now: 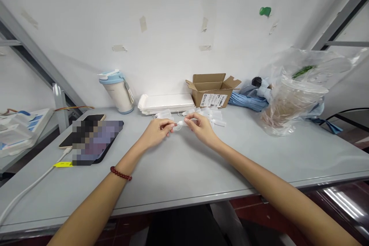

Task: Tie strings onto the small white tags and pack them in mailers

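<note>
Now, at the front left of the cardboard box (211, 94), one small white plastic piece (181, 123) is being pinched by the grips of both left hand (159, 130) and right hand (201, 127), not yet set down, while translucent plastic pieces (216, 115) lie nearer the box, finished or waiting, it cannot be told.

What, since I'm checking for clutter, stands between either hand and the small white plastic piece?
Nothing visible: the right hand holds the small white plastic piece at the fingertips, and the left hand has its fingertips at the other end. The nearby translucent plastic pieces lie beyond the hands.
</note>
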{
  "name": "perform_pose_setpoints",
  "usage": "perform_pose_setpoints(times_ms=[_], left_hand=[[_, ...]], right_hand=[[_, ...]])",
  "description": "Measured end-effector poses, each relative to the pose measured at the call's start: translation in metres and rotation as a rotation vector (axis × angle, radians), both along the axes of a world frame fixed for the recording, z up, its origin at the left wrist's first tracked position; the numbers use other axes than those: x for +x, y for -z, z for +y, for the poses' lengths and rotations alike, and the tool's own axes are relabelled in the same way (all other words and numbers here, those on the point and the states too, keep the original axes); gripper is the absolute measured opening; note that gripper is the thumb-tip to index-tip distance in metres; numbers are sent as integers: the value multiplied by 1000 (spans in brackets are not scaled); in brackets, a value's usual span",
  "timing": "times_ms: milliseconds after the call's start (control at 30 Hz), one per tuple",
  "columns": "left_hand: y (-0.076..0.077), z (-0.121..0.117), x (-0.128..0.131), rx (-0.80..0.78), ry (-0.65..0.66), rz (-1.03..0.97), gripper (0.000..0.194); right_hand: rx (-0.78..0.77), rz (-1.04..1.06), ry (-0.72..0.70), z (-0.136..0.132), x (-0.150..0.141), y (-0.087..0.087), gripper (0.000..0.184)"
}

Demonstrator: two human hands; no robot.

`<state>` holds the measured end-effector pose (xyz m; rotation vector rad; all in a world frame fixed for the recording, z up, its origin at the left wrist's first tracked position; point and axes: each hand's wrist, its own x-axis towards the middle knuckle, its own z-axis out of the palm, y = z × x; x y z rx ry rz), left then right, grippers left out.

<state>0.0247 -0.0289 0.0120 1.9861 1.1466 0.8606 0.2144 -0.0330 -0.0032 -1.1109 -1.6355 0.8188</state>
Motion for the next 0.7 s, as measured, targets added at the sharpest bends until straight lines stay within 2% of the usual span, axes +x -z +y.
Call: perform_pose_setpoints(times_ms=[133, 367, 700], left_hand=[[2, -5, 4, 24, -18, 37, 26], [-4, -12, 7, -28, -1, 12, 25], [0, -12, 8, -33, 22, 21, 25]], right_hand=[[98, -79, 9, -3, 0, 1, 20], [134, -86, 3, -6, 0, 2, 21], [190, -124, -7, -9, -2, 5, 20]])
